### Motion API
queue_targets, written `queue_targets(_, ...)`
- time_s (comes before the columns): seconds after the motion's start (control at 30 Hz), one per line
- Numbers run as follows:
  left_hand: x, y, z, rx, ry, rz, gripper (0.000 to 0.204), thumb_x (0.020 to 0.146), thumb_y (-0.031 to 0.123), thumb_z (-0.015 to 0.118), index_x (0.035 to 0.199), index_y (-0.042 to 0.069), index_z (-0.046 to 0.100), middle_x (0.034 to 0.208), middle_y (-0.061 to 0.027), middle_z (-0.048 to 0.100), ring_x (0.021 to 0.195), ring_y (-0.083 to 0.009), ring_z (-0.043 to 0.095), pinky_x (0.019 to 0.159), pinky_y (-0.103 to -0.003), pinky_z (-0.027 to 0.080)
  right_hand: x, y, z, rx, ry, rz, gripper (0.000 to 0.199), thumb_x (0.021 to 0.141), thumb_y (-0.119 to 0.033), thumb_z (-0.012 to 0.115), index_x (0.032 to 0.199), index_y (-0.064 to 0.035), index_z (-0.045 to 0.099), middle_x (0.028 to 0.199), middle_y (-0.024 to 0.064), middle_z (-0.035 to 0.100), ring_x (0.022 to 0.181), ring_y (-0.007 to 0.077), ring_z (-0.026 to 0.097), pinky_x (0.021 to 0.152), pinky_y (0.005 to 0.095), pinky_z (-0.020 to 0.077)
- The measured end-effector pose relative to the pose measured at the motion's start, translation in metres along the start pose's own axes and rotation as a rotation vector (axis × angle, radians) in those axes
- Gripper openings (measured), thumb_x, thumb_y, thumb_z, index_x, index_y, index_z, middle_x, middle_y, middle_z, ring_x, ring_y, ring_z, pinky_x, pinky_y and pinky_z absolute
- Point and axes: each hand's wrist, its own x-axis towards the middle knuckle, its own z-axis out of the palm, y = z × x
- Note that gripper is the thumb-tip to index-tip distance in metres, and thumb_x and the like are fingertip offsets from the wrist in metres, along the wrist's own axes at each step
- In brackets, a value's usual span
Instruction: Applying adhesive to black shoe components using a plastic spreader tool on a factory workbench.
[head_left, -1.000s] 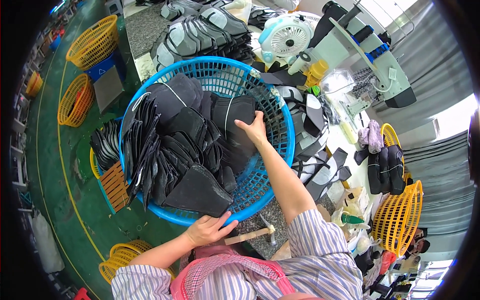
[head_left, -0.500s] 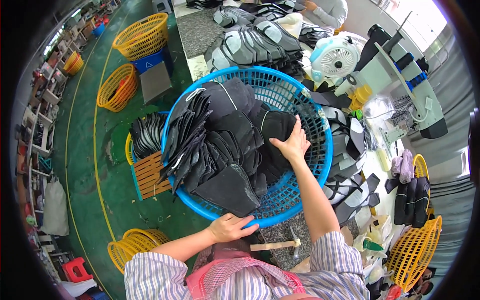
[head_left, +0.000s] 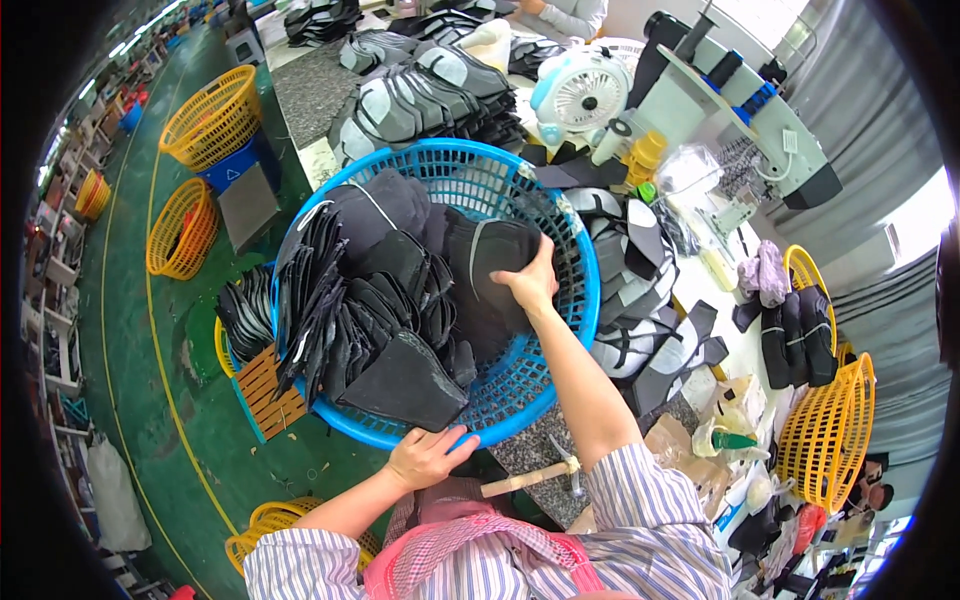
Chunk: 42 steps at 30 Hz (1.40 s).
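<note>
A big blue plastic basket (head_left: 580, 335) in front of me holds many dark, flat cut pieces. My left hand (head_left: 428, 457) grips its near rim, thumb and fingers closed over the edge. Inside the basket, at the right, my right hand (head_left: 530, 282) is closed around a bundle of black pieces (head_left: 492, 262) tied with a pale band. The lower part of that bundle is blurred. To its left lie a fanned stack of black pieces (head_left: 310, 290), a rounded tied bundle (head_left: 385, 205) and a large loose black piece (head_left: 408, 382) near the rim.
Grey and black pieces (head_left: 425, 100) are piled on the table beyond the basket. A fan (head_left: 585, 90) and a sewing machine (head_left: 740, 120) stand at the right. A hammer (head_left: 530, 478) lies near me. Yellow baskets (head_left: 183, 228) stand on the green floor at the left.
My view has swung, so the basket and table now appear farther left. The banded bundle has tilted a little within my right hand. My left hand still holds the rim.
</note>
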Motion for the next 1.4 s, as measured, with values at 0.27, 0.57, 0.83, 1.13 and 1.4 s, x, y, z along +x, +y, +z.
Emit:
queue_targets(0.27, 0.026, -0.001, -0.019, -0.306, -0.033, -0.005, 0.039, 0.062, 0.024, 0.063, 0.099, 0.013, 0.056, 0.105, -0.0067, 0.052, 0.090, -0.0231, 0.051, 0.072, -0.033, 0.037, -0.048, -0.050, -0.148, 0.232, 0.254, -0.619, 0.088, 0.042, -0.011, 0.075, 0.118, -0.0075, 0.032, 0.106, 0.0105, 0.047, 0.096, 0.0227, 0.048, 0.085, 0.0349, 0.0373)
queue_targets(0.57, 0.070, 0.027, 0.031, 0.149, -0.278, -0.140, 0.046, 0.067, 0.013, 0.053, 0.112, 0.006, 0.047, 0.073, -0.0049, 0.047, 0.066, -0.0189, 0.049, 0.051, -0.031, 0.041, -0.165, 0.091, -0.243, 1.162, 0.179, -0.158, 0.069, 0.057, -0.008, 0.059, 0.119, 0.0029, 0.031, 0.111, 0.0149, 0.045, 0.102, 0.0275, 0.047, 0.090, 0.0355, 0.0379)
queue_targets(0.83, 0.092, 0.039, 0.043, 0.248, -0.268, -0.246, 0.050, 0.063, 0.016, 0.062, 0.110, 0.009, 0.047, 0.079, -0.0045, 0.052, 0.072, -0.0205, 0.051, 0.060, -0.034, 0.039, -0.268, 0.185, -0.279, 1.309, 0.253, 0.126, 0.074, 0.058, -0.015, 0.061, 0.122, 0.0028, 0.028, 0.115, 0.0153, 0.044, 0.104, 0.0293, 0.046, 0.091, 0.0371, 0.0373)
queue_targets(1.13, 0.138, 0.198, 0.070, -1.530, -0.677, -0.260, 0.117, 0.053, 0.059, 0.067, 0.133, 0.004, 0.002, 0.136, -0.0133, 0.016, 0.126, -0.0233, 0.017, 0.102, -0.034, 0.012, -0.327, 0.226, -0.265, 1.505, 0.230, 0.218, 0.076, 0.054, -0.016, 0.062, 0.121, 0.0040, 0.031, 0.112, 0.0149, 0.047, 0.100, 0.0278, 0.049, 0.088, 0.0361, 0.0397)
queue_targets(1.4, 0.141, 0.248, 0.082, -1.904, -0.361, -0.647, 0.115, 0.052, 0.026, 0.080, 0.133, 0.010, -0.001, 0.126, -0.0149, 0.032, 0.115, -0.0243, 0.035, 0.096, -0.036, 0.028, -0.346, 0.223, -0.233, 1.522, 0.460, 0.280, 0.069, 0.065, -0.023, 0.063, 0.121, -0.0007, 0.030, 0.114, 0.0106, 0.044, 0.105, 0.0229, 0.044, 0.091, 0.0343, 0.0353)
